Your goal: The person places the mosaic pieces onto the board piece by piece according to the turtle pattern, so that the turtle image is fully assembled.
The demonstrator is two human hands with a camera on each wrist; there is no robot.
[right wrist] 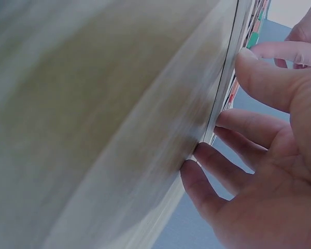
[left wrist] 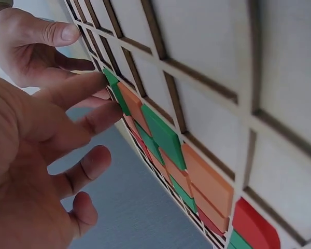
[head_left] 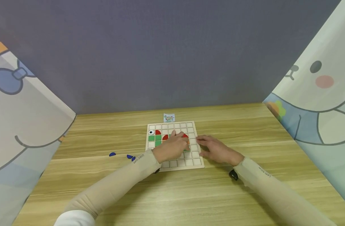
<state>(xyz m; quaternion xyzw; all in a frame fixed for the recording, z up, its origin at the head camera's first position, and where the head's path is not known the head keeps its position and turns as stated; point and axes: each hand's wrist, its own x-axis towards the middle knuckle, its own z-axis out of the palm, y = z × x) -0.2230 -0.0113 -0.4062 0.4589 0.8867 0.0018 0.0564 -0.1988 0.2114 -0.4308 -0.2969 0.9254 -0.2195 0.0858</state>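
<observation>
A pale wooden grid board [head_left: 196,153] lies on the table, its cells partly filled with red, green and orange pieces. A white eye piece [head_left: 151,132] sits near its upper left, beside a red rounded piece [head_left: 158,132]. My left hand [head_left: 173,147] is over the board and hides part of the pattern. In the left wrist view, its extended fingertips touch a green piece [left wrist: 111,78] at the end of the coloured rows. At the board's right edge rests my right hand [head_left: 217,150], fingers spread, with fingertips [right wrist: 189,168] against the rim.
Several blue half-round pieces [head_left: 112,154] lie on the wooden table left of the board. A small picture card [head_left: 169,117] is behind the board. A grey partition [head_left: 172,56] rises at the back, and cartoon-printed panels [head_left: 325,103] stand at both sides.
</observation>
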